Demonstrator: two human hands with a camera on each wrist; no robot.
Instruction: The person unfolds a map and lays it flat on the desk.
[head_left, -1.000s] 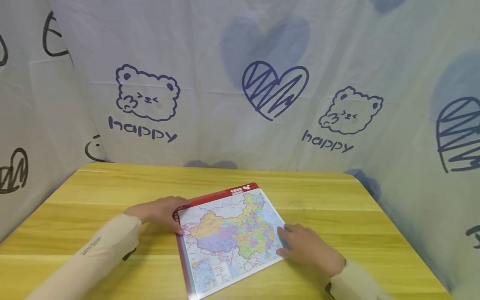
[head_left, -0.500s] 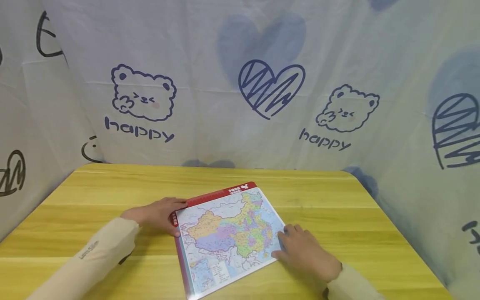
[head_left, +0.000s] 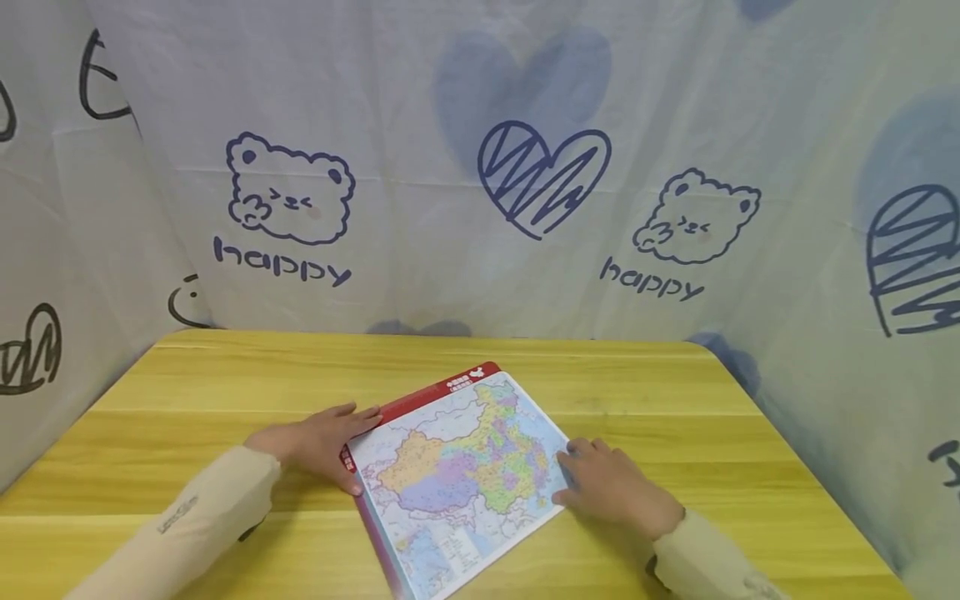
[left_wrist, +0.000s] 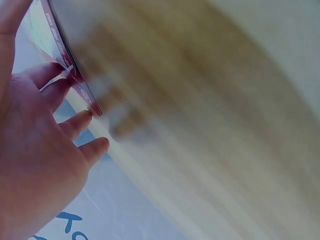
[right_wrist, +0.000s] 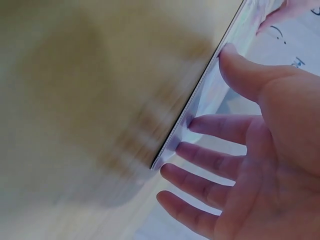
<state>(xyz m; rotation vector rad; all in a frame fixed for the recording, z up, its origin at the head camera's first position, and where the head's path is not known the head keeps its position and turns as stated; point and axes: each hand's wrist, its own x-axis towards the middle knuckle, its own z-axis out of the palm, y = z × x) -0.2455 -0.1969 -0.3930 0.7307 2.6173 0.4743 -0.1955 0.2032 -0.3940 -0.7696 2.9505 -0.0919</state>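
A thin rectangular map board (head_left: 450,467) lies at an angle on the yellow wood-grain table. It carries a coloured map of China and a red strip along its far edge. My left hand (head_left: 322,446) touches its far left corner, fingers spread, with the thumb along the left edge. On the opposite side my right hand (head_left: 611,487) rests its thumb and fingertips against the right edge. In the left wrist view, several fingers (left_wrist: 77,124) extend by the red corner. The right wrist view shows the right fingers (right_wrist: 210,160) extended, some touching the board's edge.
The yellow table (head_left: 187,383) reaches back to a pale curtain (head_left: 420,167) printed with bears, hearts and the word "happy". The curtain also hangs along the left and right sides.
The map board has turned slightly anticlockwise: its far right corner shifted left and its near end shifted right. My left hand moved a little toward me; the right hand stays at the right edge.
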